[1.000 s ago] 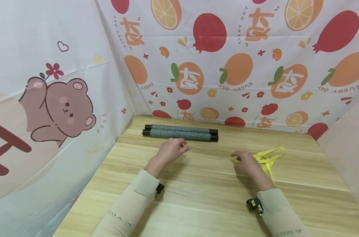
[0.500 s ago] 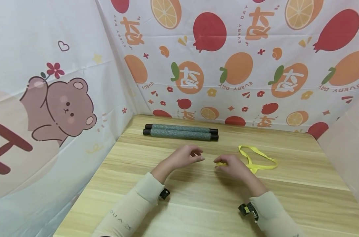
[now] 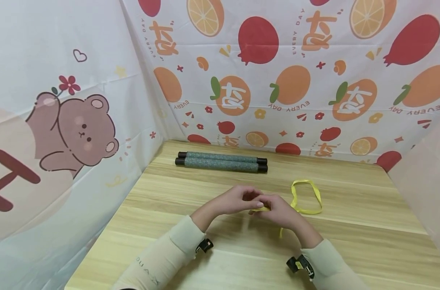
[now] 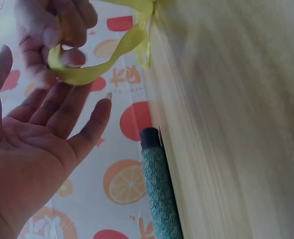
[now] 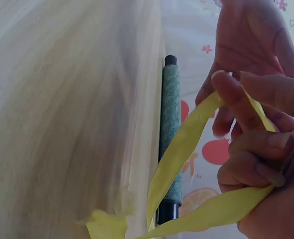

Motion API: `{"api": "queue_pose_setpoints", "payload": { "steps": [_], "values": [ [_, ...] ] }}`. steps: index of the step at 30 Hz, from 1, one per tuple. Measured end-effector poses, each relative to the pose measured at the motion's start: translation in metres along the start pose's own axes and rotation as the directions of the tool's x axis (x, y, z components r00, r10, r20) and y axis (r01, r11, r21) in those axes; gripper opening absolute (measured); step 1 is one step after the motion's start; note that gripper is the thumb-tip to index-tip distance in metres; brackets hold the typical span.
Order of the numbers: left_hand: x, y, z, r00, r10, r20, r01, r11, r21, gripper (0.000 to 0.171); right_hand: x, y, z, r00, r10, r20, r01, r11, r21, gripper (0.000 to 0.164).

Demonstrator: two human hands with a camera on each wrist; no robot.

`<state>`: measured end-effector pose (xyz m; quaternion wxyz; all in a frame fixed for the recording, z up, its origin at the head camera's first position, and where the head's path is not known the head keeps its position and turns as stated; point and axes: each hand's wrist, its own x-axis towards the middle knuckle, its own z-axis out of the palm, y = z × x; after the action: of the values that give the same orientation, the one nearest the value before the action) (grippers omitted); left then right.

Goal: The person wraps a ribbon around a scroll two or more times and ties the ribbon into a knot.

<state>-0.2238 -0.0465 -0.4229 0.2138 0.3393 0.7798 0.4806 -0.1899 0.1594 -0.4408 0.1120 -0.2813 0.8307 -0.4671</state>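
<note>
My right hand [image 3: 278, 211] holds a yellow ribbon [image 5: 179, 149], its fingers curled around a strand. From that hand, a loop of the ribbon trails onto the table at the right in the head view, and a short end hangs below. My left hand [image 3: 238, 200] meets the right hand at the fingertips. In the left wrist view, its palm and spread fingers show, with the thumb apart from the ribbon [image 4: 82, 76]. Whether its far fingertips touch the ribbon is hidden behind the right hand.
Two green patterned rolls [image 3: 223, 164] with black ends lie side by side at the back of the wooden table [image 3: 241, 257]. A fruit-print cloth [image 3: 263, 92] hangs behind it. On the left hangs a cloth with a bear [image 3: 84, 131].
My right hand has moved left and toward me, drawing the yellow ribbon along the table. My left hand has moved right and away from the rolls, until both hands meet.
</note>
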Motion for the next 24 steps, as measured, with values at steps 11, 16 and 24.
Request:
{"api": "queue_pose_setpoints", "payload": {
  "steps": [11, 16, 24],
  "values": [
    [-0.002, -0.006, 0.009, 1.000, 0.007, -0.004, -0.006, 0.997, 0.080, 0.027, -0.006, -0.007, -0.002, 1.000, -0.024, -0.005, 0.024, 0.997, 0.074, 0.030],
    [-0.006, -0.004, 0.008, 1.000, -0.013, 0.016, 0.011, 0.992, 0.129, 0.042, -0.009, -0.007, -0.005, 1.000, -0.022, -0.011, 0.023, 0.998, 0.063, 0.028],
    [-0.016, -0.006, -0.001, 0.998, -0.054, -0.013, 0.055, 0.984, 0.169, 0.054, -0.019, -0.003, -0.010, 0.997, 0.066, -0.046, -0.068, 0.997, -0.048, 0.019]
  ]
}}
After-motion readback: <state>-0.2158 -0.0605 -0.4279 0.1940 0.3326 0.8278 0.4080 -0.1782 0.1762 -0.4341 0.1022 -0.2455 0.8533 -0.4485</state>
